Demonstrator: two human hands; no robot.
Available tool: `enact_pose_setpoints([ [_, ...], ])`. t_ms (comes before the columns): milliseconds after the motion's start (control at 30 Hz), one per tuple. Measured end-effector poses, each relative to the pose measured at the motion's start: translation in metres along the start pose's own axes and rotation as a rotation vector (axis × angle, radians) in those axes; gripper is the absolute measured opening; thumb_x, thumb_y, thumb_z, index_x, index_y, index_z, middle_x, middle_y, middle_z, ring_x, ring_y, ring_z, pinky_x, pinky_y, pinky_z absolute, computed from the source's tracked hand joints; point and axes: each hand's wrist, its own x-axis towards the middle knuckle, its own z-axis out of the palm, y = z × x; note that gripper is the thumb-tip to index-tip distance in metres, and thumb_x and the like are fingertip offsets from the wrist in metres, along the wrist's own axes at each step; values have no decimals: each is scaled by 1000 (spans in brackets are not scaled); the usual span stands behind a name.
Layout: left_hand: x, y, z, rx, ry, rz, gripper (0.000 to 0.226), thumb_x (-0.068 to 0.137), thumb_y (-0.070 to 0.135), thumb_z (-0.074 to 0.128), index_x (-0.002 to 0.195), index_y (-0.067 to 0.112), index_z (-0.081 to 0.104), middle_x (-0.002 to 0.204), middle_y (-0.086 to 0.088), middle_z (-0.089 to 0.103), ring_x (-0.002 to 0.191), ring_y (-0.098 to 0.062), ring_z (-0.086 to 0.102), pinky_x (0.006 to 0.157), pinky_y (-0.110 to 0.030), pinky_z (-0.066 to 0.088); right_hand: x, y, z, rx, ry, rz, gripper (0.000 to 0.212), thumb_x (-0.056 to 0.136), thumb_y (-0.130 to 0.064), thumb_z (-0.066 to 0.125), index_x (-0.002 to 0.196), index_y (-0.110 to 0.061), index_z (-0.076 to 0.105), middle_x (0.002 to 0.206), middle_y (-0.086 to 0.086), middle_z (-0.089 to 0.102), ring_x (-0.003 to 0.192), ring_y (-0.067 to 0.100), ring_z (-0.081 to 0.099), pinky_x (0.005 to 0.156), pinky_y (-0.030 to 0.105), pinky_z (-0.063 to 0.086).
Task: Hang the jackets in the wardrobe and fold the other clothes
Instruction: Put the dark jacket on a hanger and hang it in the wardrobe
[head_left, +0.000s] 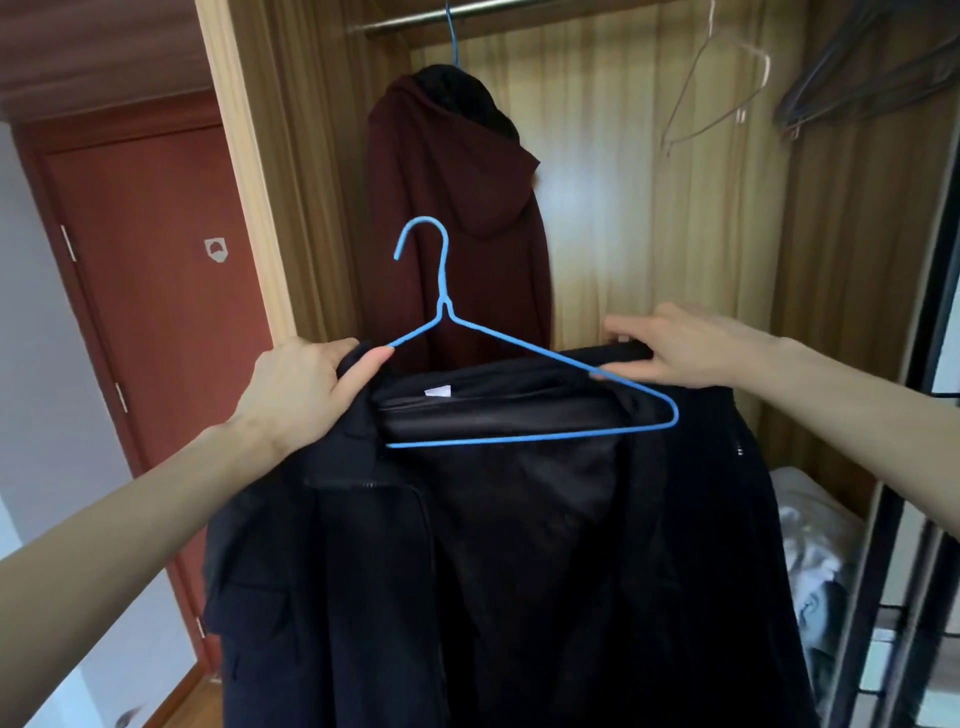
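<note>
A dark navy jacket (519, 571) hangs in front of me, its lining facing me. A blue wire hanger (524, 395) stands upright in its collar, the left arm tucked under the fabric, the right arm and bottom bar showing. My left hand (301, 389) grips the jacket's left shoulder together with the hanger's arm. My right hand (680, 348) holds the right side of the collar at the hanger's right arm. Behind, a maroon hooded jacket (457, 218) hangs on another blue hanger from the wardrobe rail (493, 13).
Empty wire hangers (727, 88) dangle from the rail to the right, with darker hangers (872, 78) further right. A red-brown door (156, 291) stands at the left. Pale bedding (810, 545) lies low inside the wardrobe at the right, beside a dark sliding-door frame (909, 467).
</note>
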Motion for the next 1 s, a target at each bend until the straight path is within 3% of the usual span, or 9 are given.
enact_pose_setpoints([
  [67, -1, -2, -2, -50, 11, -24, 68, 96, 71, 32, 71, 14, 60, 47, 0, 47, 55, -33, 49, 59, -40, 42, -4, 0, -4, 35, -58, 10, 54, 77, -84, 60, 97, -34, 54, 59, -3, 55, 57, 12, 54, 54, 33, 42],
  [133, -1, -3, -3, -53, 29, -37, 75, 97, 77, 29, 71, 13, 60, 47, -1, 48, 56, -32, 49, 59, -39, 41, -5, -1, -5, 13, -134, -15, 51, 75, -79, 71, 96, -37, 52, 59, -6, 54, 54, 9, 53, 49, 26, 38],
  [233, -1, 0, 0, -68, 31, -62, 77, 97, 78, 28, 72, 14, 62, 49, -1, 51, 57, -29, 52, 60, -41, 47, -1, -1, -2, -121, -265, -3, 29, 86, -45, 78, 98, -30, 57, 69, -9, 54, 57, 9, 50, 47, 24, 33],
  [300, -2, 3, 4, -73, 27, -59, 73, 98, 75, 29, 70, 15, 60, 48, 0, 50, 55, -26, 52, 59, -41, 47, 1, 6, 4, -113, -303, 52, 16, 90, -29, 75, 92, -23, 60, 73, -6, 56, 62, 16, 53, 54, 30, 43],
  [400, -2, 3, 7, 46, 57, 10, 71, 97, 75, 24, 66, 16, 51, 45, 0, 45, 49, -29, 49, 51, -36, 41, 2, 26, 9, -4, -279, 85, 17, 97, -34, 71, 107, -20, 70, 85, -6, 67, 83, 22, 66, 74, 39, 55],
  [533, -1, 5, 12, 225, 69, 210, 60, 101, 65, 32, 65, 18, 39, 44, 1, 41, 38, -32, 47, 43, -26, 30, 5, 37, -3, 251, -242, 148, 5, 100, -23, 69, 97, -26, 74, 96, -7, 74, 88, 14, 68, 70, 9, 47],
  [700, 9, 13, 16, 375, 117, 279, 53, 101, 54, 41, 66, 14, 39, 45, -6, 43, 32, -32, 47, 44, -22, 18, 15, 42, -18, 198, -191, 176, 18, 103, -18, 63, 116, -13, 74, 109, 3, 75, 100, 21, 68, 94, 41, 54],
  [867, 25, 17, 14, 395, 167, 236, 56, 107, 52, 44, 67, 13, 43, 45, -9, 47, 34, -33, 50, 45, -22, 18, 16, 45, -35, -71, -218, 85, 22, 101, -23, 64, 122, -27, 69, 102, -2, 73, 92, 21, 68, 85, 46, 57],
  [1000, 28, 18, 9, 349, 170, 138, 57, 103, 55, 45, 68, 10, 49, 44, -8, 40, 37, -36, 50, 44, -24, 22, 13, 48, -41, -71, -121, 194, 18, 99, -20, 67, 117, -20, 68, 99, 5, 70, 94, 29, 66, 84, 43, 55],
])
